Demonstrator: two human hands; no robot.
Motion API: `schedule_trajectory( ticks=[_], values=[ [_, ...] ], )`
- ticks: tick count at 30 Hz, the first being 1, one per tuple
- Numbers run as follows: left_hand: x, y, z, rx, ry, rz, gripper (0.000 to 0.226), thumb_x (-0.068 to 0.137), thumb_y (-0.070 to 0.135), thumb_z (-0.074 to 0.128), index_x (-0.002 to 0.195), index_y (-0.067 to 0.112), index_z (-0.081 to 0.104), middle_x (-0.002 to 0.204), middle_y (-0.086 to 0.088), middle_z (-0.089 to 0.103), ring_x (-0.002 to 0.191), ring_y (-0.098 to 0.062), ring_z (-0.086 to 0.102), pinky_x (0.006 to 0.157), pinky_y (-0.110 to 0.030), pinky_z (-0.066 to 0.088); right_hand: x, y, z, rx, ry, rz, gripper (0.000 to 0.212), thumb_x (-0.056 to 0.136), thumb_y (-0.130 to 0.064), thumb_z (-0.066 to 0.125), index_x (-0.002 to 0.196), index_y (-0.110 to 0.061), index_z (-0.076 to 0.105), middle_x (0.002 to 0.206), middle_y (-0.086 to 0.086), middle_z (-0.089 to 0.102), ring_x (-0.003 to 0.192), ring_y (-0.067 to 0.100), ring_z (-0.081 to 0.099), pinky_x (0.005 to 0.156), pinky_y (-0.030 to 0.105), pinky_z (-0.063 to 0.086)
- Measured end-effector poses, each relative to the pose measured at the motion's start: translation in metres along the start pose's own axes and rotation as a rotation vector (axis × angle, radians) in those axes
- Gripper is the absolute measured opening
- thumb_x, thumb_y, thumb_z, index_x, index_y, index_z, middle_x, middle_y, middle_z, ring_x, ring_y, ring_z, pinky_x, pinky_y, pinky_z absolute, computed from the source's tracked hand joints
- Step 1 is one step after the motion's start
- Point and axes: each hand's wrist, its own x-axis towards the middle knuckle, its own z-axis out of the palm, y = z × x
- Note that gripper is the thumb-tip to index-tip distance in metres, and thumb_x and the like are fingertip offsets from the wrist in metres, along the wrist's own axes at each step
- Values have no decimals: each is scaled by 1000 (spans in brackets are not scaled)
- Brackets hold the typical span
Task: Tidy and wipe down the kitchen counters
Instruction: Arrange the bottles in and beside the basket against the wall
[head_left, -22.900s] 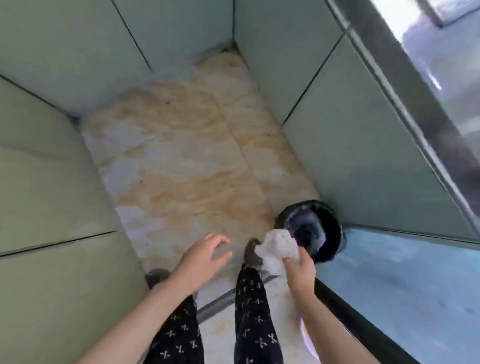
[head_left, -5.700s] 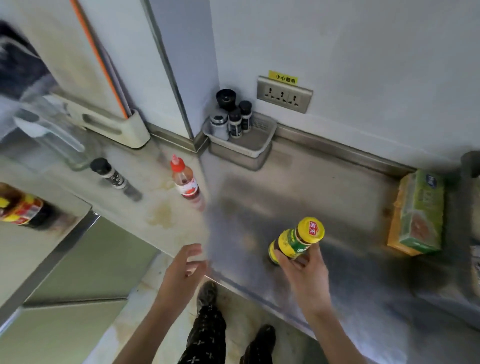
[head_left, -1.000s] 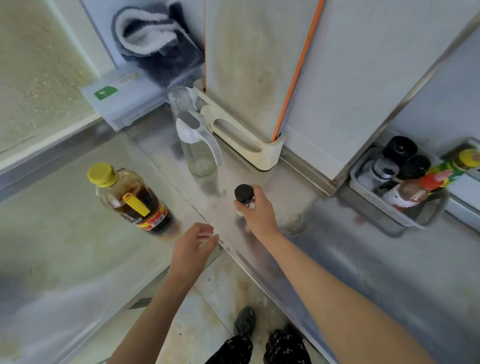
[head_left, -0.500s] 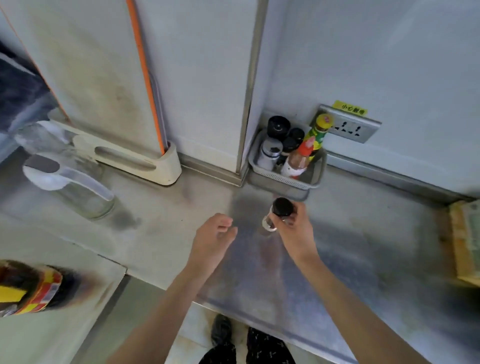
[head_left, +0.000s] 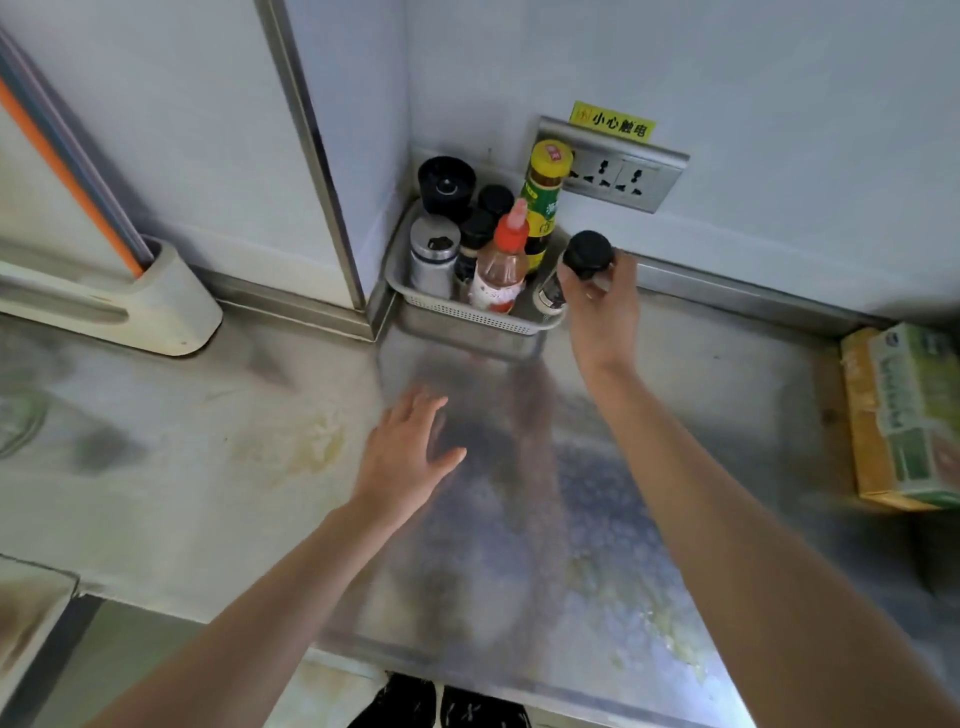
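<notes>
right hand (head_left: 602, 306) fingers grasp black-capped glass spice jar (head_left: 574, 273), axis tilted | hangs over grey perforated tray (head_left: 467, 312), right end | left hand (head_left: 410, 457) released, farther

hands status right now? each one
Left hand: open, empty, fingers spread over the counter.
Right hand: closed on the black-capped jar at the tray.

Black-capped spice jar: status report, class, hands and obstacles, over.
Right hand grips black-capped spice jar at grey basket right end. Left hand open, empty. Red-capped sauce bottle crowds the slot.
</notes>
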Motion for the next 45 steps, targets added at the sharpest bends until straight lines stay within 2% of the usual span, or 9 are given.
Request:
schedule_trajectory(
  ticks=[5, 13, 19, 22, 26, 30, 34, 40, 45],
  values=[
    [-9, -20, 21, 196, -45, 61, 81, 72, 66, 41, 138, 20, 40, 152, -5, 25, 138, -26, 26, 108, -38, 25, 19, 11, 17, -116, -81, -59, 39, 86, -20, 64, 122, -12, 49, 110, -3, 61, 95, 7, 54, 81, 19, 42],
    [-11, -30, 29, 252, -16, 116, 76, 77, 66, 31, 138, 22, 39, 152, -4, 25, 139, -24, 24, 106, -41, 29, 25, 38, 24, -287, -160, -43, 42, 85, -31, 63, 119, -8, 50, 113, 10, 63, 106, 33, 52, 88, 45, 44],
    [-11, -25, 26, 279, -63, 104, 72, 85, 61, 42, 145, 26, 21, 157, 0, 4, 144, -18, 3, 112, -34, 12, 24, 40, 26, -267, -225, 23, 54, 79, -35, 68, 122, -10, 48, 116, 9, 63, 111, 32, 52, 93, 47, 44],
    [-7, -20, 18, 253, -77, 100, 68, 87, 54, 48, 143, 23, 25, 155, -1, 10, 142, -20, 11, 110, -33, 18, 7, 32, 22, -121, -240, 73, 59, 80, -22, 69, 131, -13, 41, 125, -2, 54, 117, 15, 48, 102, 32, 38],
    [-22, -11, -9, -99, 132, 24, 50, 86, 39, 54, 125, 7, 51, 130, -8, 51, 118, -24, 48, 97, -28, 34, -54, 28, 5, -112, -155, 181, 45, 91, -13, 55, 133, -14, 40, 128, -2, 48, 115, 10, 46, 94, 23, 38],
    [-80, -18, -38, -297, 215, -31, 53, 83, 47, 46, 120, 9, 56, 121, -1, 52, 114, -9, 47, 97, -14, 31, -121, 32, -2, -82, -200, 218, 28, 88, 0, 50, 111, -15, 52, 109, 0, 57, 99, 16, 59, 75, 21, 43],
    [-153, -48, -56, -403, 368, -225, 34, 85, 37, 55, 110, 15, 59, 110, 8, 53, 96, 2, 51, 81, 0, 32, -183, 22, 12, -79, -360, 183, 30, 85, 7, 54, 86, -23, 58, 93, 2, 66, 77, -1, 60, 80, 23, 46],
    [-242, -100, -85, -494, 712, -675, 22, 85, 24, 63, 105, 21, 54, 101, 7, 57, 99, -14, 56, 81, -28, 41, -242, -16, 78, -53, -753, 107, 32, 83, 4, 60, 84, -28, 58, 88, 1, 68, 87, 20, 63, 83, 33, 47],
    [-261, -120, -140, -646, 1108, -902, 42, 84, 40, 61, 115, 15, 49, 112, 5, 53, 95, -12, 55, 80, -30, 44, -261, -57, 141, -34, -990, -26, 26, 86, 2, 58, 81, -24, 57, 85, -2, 65, 81, 18, 61, 74, 25, 48]
  ],
)
